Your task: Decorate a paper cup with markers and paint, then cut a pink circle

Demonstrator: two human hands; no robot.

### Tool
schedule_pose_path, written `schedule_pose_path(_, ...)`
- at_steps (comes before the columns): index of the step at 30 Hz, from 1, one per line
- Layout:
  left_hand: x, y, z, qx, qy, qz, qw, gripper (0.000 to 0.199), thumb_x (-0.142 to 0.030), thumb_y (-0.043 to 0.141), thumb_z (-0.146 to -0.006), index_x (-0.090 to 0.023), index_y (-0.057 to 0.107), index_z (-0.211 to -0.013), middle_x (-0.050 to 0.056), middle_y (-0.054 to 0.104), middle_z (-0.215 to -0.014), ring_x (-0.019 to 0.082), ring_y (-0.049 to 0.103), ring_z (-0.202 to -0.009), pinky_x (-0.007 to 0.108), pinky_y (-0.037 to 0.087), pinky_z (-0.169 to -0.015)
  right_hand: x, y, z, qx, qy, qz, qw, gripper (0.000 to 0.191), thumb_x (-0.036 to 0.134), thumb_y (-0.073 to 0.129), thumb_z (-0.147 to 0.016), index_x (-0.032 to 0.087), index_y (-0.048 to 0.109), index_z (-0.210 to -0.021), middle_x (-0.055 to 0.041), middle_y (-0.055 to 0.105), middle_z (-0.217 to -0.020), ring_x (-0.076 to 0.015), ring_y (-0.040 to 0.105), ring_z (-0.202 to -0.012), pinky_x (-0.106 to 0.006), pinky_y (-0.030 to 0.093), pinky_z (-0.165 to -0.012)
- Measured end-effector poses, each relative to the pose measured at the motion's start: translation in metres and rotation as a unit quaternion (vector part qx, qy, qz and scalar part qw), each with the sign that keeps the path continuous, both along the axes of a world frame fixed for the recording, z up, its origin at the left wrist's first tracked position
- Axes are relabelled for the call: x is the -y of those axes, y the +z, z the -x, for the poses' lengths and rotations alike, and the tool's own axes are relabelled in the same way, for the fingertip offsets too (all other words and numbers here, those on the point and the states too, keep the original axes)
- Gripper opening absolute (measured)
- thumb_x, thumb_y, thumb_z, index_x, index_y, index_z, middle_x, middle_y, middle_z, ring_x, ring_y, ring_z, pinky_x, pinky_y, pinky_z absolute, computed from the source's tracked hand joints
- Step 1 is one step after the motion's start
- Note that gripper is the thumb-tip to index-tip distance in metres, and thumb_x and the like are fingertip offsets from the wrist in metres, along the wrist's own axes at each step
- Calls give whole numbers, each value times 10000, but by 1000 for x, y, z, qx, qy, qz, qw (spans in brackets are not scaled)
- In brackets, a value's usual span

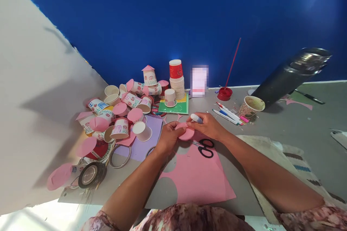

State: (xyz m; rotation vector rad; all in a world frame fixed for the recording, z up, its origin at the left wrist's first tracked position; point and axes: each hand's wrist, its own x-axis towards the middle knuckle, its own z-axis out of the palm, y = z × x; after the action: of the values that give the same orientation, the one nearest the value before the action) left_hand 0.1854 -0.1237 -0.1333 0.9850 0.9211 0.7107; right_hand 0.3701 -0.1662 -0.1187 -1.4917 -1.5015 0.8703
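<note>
My left hand (168,138) is closed on a round pink paper disc (187,135), its thumb on the near face. At the disc's upper right edge, my right hand (208,126) pinches with its fingertips. Tucked in that same hand is a small tube (196,118) with a white end and a bluish body; its exact kind I cannot make out. Black-handled scissors (205,149) lie just below the right hand on a pink paper sheet (199,180). Rounded pieces have been cut out of the sheet's left side.
Many decorated paper cups (119,129), some with pink tops, crowd the left. A cup stack (177,86) stands at the back. Tape rolls (92,175) lie front left. Markers (226,115), a patterned cup (251,106), a dark flask (287,79) and a cloth (271,158) are on the right.
</note>
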Motion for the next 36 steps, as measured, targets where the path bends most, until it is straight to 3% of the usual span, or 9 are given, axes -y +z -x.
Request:
schedule_pose_path(5, -3, 0, 0, -41, 43, -48, 997, 270, -326, 812, -647, -148, 651, -770, 21, 680, -610, 162, 633, -468, 266, 501, -462, 9, 8, 7, 44, -21, -48, 998, 431, 522, 427, -1013, 185, 673, -1122, -53, 730, -938, -213, 645, -841, -319, 452, -757)
schedule_pose_path(8, -3, 0, 0, -63, 56, -73, 994, 271, -343, 794, -676, -155, 644, -800, 27, 692, -642, 170, 641, -470, 285, 527, -456, 14, 5, 16, 142, -27, -53, 988, 369, 448, 473, -1020, 197, 631, -1240, -69, 762, -982, -233, 695, -851, -325, 460, -740)
schedule_pose_path(13, -2, -2, 2, -98, 61, -126, 985, 241, -364, 771, -741, -155, 663, -791, 8, 654, -661, 136, 596, -493, 238, 480, -437, 18, -1, 27, 308, -13, -85, 948, 274, 322, 531, -1017, 197, 652, -1229, -97, 795, -1116, -279, 732, -1024, -342, 472, -777)
schedule_pose_path(16, -1, 0, 4, -111, 55, -165, 978, 230, -367, 743, -785, -152, 681, -732, -9, 602, -652, 109, 531, -524, 217, 435, -464, 19, -2, 28, 361, -24, -103, 927, 256, 306, 538, -1020, 207, 683, -1206, -87, 809, -1091, -267, 740, -998, -328, 454, -733)
schedule_pose_path(26, 5, 7, 3, -140, 30, -238, 961, 248, -230, 645, -794, -170, 602, -557, -32, 482, -560, 114, 408, -592, 234, 327, -550, 20, -2, 28, 412, -41, -114, 903, 233, 338, 567, -1027, 220, 719, -1160, -83, 811, -1005, -236, 725, -934, -306, 369, -654)
schedule_pose_path(33, 3, 5, 4, -160, 24, -238, 958, 241, -223, 593, -737, -180, 472, -533, -47, 393, -550, 95, 328, -576, 239, 249, -523, 21, 0, 29, 486, -45, -174, 855, 233, 325, 538, -1050, 223, 747, -1046, -70, 739, -827, -224, 637, -796, -335, 282, -637)
schedule_pose_path(36, 3, 5, 3, -165, 18, -223, 960, 230, -242, 585, -710, -184, 457, -528, -45, 380, -536, 88, 317, -548, 230, 232, -493, 21, 3, 26, 493, -35, -177, 851, 222, 287, 536, -1053, 241, 753, -1036, -59, 713, -799, -218, 597, -787, -338, 273, -647)
